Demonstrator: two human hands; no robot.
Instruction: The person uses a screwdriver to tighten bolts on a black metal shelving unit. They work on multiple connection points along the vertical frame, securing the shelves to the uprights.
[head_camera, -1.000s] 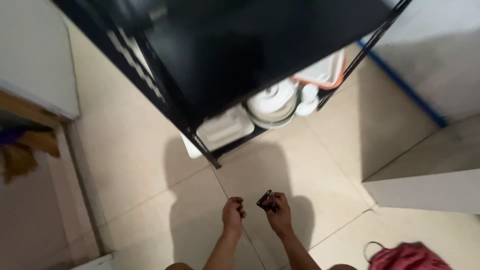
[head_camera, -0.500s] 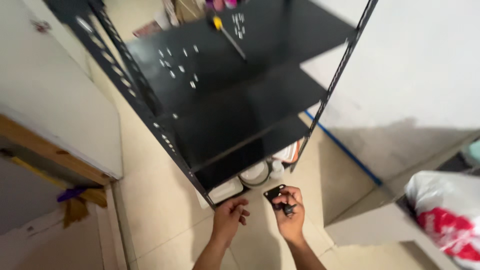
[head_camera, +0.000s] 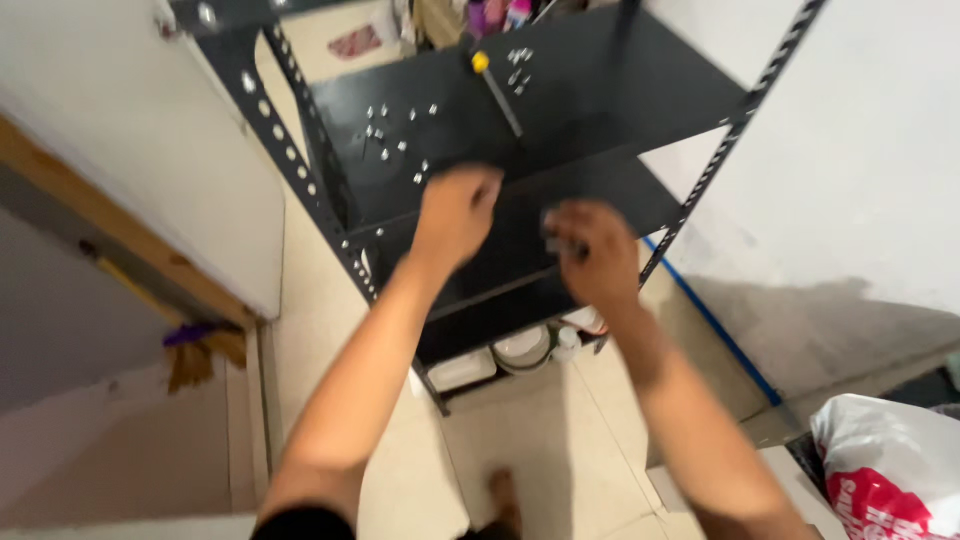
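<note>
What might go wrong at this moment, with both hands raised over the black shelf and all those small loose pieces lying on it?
The left hand hovers near the scattered small fasteners; a brush could knock some off the top shelf. The right hand pinches a small dark part that could slip. The screwdriver might roll off.

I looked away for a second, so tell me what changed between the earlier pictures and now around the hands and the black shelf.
Both hands rose from low over the floor tiles to the top shelf. The left hand now reaches toward the loose screws. The right hand kept its grip on the small dark part. The screwdriver and screws lie as they did; the containers remain under the shelf.
</note>
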